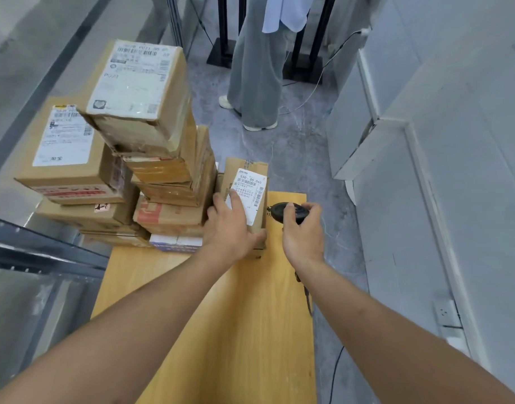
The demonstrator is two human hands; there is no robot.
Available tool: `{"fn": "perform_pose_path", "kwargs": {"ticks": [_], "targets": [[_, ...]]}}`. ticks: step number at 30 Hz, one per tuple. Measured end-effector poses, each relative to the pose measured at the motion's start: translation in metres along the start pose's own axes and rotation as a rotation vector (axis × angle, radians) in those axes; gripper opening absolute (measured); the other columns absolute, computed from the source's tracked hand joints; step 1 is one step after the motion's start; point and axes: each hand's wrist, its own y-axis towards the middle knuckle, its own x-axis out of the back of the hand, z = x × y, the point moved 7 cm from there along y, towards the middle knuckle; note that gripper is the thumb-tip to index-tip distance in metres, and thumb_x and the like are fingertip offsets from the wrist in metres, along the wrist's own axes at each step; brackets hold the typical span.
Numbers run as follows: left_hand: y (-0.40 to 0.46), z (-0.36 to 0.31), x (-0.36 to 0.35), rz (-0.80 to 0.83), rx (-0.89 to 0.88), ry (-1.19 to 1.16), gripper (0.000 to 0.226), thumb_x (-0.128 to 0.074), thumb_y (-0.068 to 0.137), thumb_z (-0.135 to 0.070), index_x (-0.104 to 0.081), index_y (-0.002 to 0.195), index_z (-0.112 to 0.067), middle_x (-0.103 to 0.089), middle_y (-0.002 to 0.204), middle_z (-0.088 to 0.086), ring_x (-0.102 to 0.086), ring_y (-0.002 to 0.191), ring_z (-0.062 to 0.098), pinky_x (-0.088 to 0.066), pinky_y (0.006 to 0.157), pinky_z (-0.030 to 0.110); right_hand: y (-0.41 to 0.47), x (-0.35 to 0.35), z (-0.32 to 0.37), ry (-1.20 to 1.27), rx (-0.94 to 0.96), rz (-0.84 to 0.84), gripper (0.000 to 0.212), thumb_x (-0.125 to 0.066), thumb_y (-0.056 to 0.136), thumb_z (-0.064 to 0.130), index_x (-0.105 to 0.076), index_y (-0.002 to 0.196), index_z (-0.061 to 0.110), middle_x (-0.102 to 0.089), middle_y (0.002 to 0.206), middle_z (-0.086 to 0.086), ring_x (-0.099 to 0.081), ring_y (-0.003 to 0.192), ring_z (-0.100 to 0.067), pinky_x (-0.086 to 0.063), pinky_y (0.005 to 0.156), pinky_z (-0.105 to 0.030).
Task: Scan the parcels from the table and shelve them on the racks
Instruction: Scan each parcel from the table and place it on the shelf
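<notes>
Nearest the camera, two bare forearms extend from the 6 o'clock edge across the long yellow wooden table (221, 330), which runs toward 12 o'clock.

Left hand (231, 225): fingers are spread wide and pressed flat on a small upright brown cardboard parcel (250, 182). The thumb wraps the near lower edge of the parcel and the forefinger lies on its white barcode shipping label (249, 189). The label faces up toward the camera. The parcel stands on the table near its far end, touching the stack at its 9 o'clock side.

Right hand (304, 231): fingers are curled closed around a black rounded handheld scanner (288, 212). The scanner head sits just beside the parcel, at its 3 o'clock side. A thin dark cord (307, 295) hangs from below the wrist along the right table edge.

At 10 o'clock from the hands, a stack of brown cardboard boxes (163, 185) occupies the far left part of the table. The topmost large cardboard box (139, 91) is tilted and carries a white label.

At 9 o'clock, a dark grey metal rack (40, 246) stands beside the table.

At 12 o'clock, farther off, a second person in wide grey trousers (256, 68) stands on the grey floor (308, 147).
</notes>
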Motion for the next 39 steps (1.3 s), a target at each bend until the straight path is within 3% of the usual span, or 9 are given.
{"fn": "perform_pose_path", "kwargs": {"ticks": [4, 8, 14, 19, 23, 39], "targets": [[-0.003, -0.007, 0.005, -0.008, -0.044, -0.036, 0.121, -0.073, 0.076, -0.065, -0.008, 0.164, -0.014, -0.023, 0.152, 0.016, -0.041, 0.128, 0.038, -0.046, 0.099, 0.045, -0.005, 0.012, 0.000, 0.006, 0.017, -0.010, 0.033, -0.048, 0.105, 0.055, -0.046, 0.127, 0.030, -0.066, 0.105, 0.008, -0.066, 0.092, -0.018, -0.056, 0.086, -0.046], [-0.015, -0.019, 0.013, -0.001, -0.146, -0.003, 0.120, -0.074, 0.074, -0.063, -0.008, 0.164, -0.018, -0.016, 0.159, 0.012, -0.039, 0.131, 0.037, -0.043, 0.103, 0.044, -0.015, 0.035, 0.000, 0.015, 0.069, -0.038, 0.029, -0.049, 0.101, 0.057, -0.047, 0.120, 0.035, -0.068, 0.102, 0.012, -0.067, 0.093, -0.017, -0.057, 0.085, -0.048], [-0.059, -0.047, 0.022, -0.045, -0.303, 0.118, 0.120, -0.080, 0.073, -0.058, -0.009, 0.164, -0.023, -0.011, 0.163, 0.008, -0.041, 0.131, 0.036, -0.042, 0.104, 0.041, -0.041, 0.084, -0.004, -0.001, 0.170, -0.030, 0.028, -0.049, 0.103, 0.054, -0.049, 0.123, 0.035, -0.068, 0.100, 0.014, -0.067, 0.093, -0.013, -0.054, 0.080, -0.040], [-0.114, -0.057, 0.029, -0.143, -0.257, 0.196, 0.121, -0.081, 0.075, -0.061, -0.009, 0.166, -0.025, -0.011, 0.165, 0.005, -0.043, 0.131, 0.033, -0.041, 0.107, 0.038, -0.069, 0.126, -0.009, -0.042, 0.305, 0.043, 0.027, -0.050, 0.103, 0.052, -0.051, 0.122, 0.033, -0.066, 0.103, 0.015, -0.063, 0.090, -0.006, -0.047, 0.071, -0.031], [-0.171, -0.062, 0.028, -0.183, -0.194, 0.216, 0.126, -0.086, 0.072, -0.055, -0.009, 0.166, -0.024, -0.013, 0.164, 0.004, -0.042, 0.133, 0.034, -0.042, 0.110, 0.041, -0.102, 0.155, -0.019, -0.067, 0.395, 0.104, 0.024, -0.051, 0.102, 0.052, -0.052, 0.115, 0.032, -0.065, 0.096, 0.015, -0.066, 0.090, -0.017, -0.054, 0.079, -0.041], [-0.347, -0.016, 0.036, -0.311, 0.030, 0.256, 0.131, -0.089, 0.069, -0.056, -0.006, 0.166, -0.024, -0.012, 0.162, 0.004, -0.039, 0.134, 0.031, -0.047, 0.107, 0.039, -0.248, 0.185, -0.021, -0.132, 0.644, 0.291, 0.026, -0.048, 0.102, 0.053, -0.054, 0.115, 0.031, -0.063, 0.093, 0.015, -0.064, 0.088, -0.016, -0.056, 0.082, -0.043]]}}
